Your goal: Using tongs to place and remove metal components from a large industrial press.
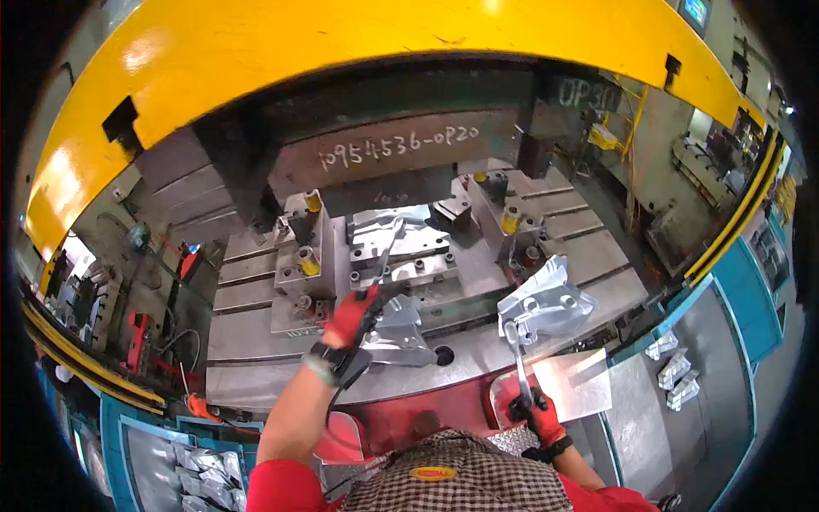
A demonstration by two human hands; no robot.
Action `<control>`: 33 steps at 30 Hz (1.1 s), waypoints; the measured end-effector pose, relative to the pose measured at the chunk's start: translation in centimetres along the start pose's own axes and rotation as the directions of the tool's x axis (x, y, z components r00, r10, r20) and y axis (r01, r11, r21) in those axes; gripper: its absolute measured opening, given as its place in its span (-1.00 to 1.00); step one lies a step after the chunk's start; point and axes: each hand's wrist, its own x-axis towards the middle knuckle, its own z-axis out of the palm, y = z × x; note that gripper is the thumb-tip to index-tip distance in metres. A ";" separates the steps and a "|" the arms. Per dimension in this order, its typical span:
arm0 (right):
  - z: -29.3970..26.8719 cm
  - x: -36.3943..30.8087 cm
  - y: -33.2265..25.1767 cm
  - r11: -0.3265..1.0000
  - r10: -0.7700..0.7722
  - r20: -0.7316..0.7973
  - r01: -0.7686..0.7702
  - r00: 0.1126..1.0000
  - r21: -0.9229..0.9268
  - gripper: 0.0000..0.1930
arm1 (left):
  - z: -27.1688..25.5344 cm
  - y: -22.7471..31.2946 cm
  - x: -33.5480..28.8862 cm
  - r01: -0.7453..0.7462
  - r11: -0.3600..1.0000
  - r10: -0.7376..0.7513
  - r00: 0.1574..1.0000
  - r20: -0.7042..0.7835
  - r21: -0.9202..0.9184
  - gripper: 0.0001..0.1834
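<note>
My left hand [350, 317], in a red and black glove, is closed around a long, thin hand tool [388, 258]. The tool's tip lies over a shiny formed sheet-metal part [418, 229] on the lower die [405, 271]. Beside that hand, a second formed part [397, 334] lies on the near side of the press bed, partly hidden by my wrist. My right hand [541, 418], gloved alike, grips a metal hand tool with a rounded end [514, 337]. That end meets the lower left edge of a third formed part [550, 303] at the bed's right front.
A yellow press frame [409, 30] arches overhead, with the upper die [392, 154] hanging above the lower one. Guide blocks [303, 252] flank the die. A flat metal sheet [576, 384] lies near my right hand. Bins of parts [205, 474] stand lower left; several parts [676, 371] lie right.
</note>
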 end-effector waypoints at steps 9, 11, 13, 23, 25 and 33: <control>-1.6 -2.4 -4.5 0.985 0.025 -0.059 -0.014 0.998 0.174 -0.53 | 2.9 -3.5 -18.0 0.235 0.972 -0.233 0.966 -0.115 0.007 -0.69; -1.5 -2.8 -5.7 0.991 -0.029 -0.030 0.033 0.999 0.129 -0.53 | 1.3 -9.3 -20.1 0.202 0.978 -0.200 0.978 -0.054 0.051 -0.73; -1.9 -2.9 -5.6 0.994 -0.036 -0.038 0.040 0.999 0.103 -0.54 | 2.2 -7.1 -20.7 0.237 0.966 -0.237 0.971 0.015 -0.101 -0.78; -2.6 -3.6 -7.1 0.996 0.054 -0.133 -0.063 0.990 -0.065 -0.70 | -0.2 -14.5 -18.9 0.614 0.248 -0.268 0.787 0.556 -0.749 -0.51; -2.8 -3.6 -7.7 0.988 0.115 -0.122 -0.126 0.986 -0.089 -0.70 | 0.3 -14.0 -19.4 0.608 0.196 -0.203 0.793 0.575 -0.769 -0.51; -1.6 -3.8 -8.7 0.976 0.163 -0.107 -0.176 0.981 -0.125 -0.65 | -1.1 -14.4 -20.6 0.460 0.591 -0.232 0.884 0.407 -0.663 -0.51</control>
